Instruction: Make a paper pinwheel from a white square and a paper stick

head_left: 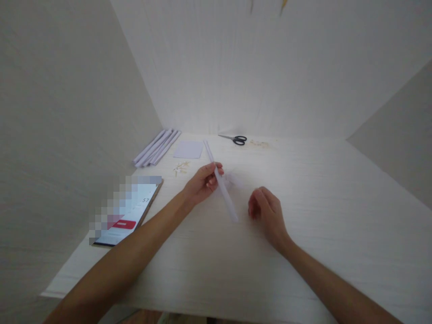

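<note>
My left hand (203, 182) grips a long, thin rolled white paper tube (227, 198) near its middle; the tube slants from far left to near right above the pale wooden table (303, 234). My right hand (265, 210) hovers just right of the tube's near end, fingers curled loosely, holding nothing that I can see. A small white paper scrap (234, 180) lies under the tube, between the two hands.
Several rolled paper tubes (155, 147) lie at the back left beside a square white sheet (188, 150). Black scissors (236, 139) rest near the back wall. Small pale bits (181, 168) lie near the sheet. A phone (130, 211) sits at the left edge. Walls enclose three sides.
</note>
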Demonstrator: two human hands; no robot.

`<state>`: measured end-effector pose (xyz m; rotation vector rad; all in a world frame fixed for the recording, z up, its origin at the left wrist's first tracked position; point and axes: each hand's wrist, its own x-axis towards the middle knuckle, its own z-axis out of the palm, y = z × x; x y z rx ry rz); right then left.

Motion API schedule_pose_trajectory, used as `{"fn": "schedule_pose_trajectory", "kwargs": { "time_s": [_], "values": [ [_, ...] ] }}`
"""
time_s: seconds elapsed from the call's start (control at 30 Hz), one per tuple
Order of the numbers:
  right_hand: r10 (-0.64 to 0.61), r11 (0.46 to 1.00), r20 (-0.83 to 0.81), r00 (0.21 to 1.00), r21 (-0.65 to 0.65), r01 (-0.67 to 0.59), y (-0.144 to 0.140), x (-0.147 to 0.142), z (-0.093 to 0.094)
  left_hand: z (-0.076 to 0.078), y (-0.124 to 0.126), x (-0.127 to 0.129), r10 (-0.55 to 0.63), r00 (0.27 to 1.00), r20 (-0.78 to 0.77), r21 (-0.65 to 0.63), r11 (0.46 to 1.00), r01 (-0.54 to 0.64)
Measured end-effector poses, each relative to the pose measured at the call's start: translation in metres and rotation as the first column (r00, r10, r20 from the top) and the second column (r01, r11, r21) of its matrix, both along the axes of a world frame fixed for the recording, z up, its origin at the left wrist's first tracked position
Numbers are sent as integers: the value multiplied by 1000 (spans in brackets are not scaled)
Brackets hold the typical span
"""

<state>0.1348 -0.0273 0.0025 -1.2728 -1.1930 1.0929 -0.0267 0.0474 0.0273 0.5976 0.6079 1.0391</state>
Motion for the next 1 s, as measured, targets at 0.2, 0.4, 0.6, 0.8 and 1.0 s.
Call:
{"fn": "schedule_pose_trajectory", "kwargs": {
  "time_s": [0.2, 0.4, 0.6, 0.8, 1.0],
  "values": [
    [-7, 998, 341, 940, -63, 30, 49, 7, 8, -10, -15, -7, -96, 995, 10, 22, 995, 96],
    [114, 992, 454, 884, -104, -75, 81, -4, 15, -22, -23, -9, -189, 981, 54, 53, 981, 186],
    [107, 992, 346, 932, -100, -77, 77, -11, 10, -17, -26, -13, -237, 965, 115, 36, 972, 234],
    [-83, 994, -19, 996, -67, 81, 70, 5, 7, -17, -28, -13, -198, 964, 179, 109, 977, 181],
    [-298, 951, -396, 869, -48, 304, 68, 37, 0, -16, -28, -15, -172, 962, 211, 144, 979, 144]
  ]
}}
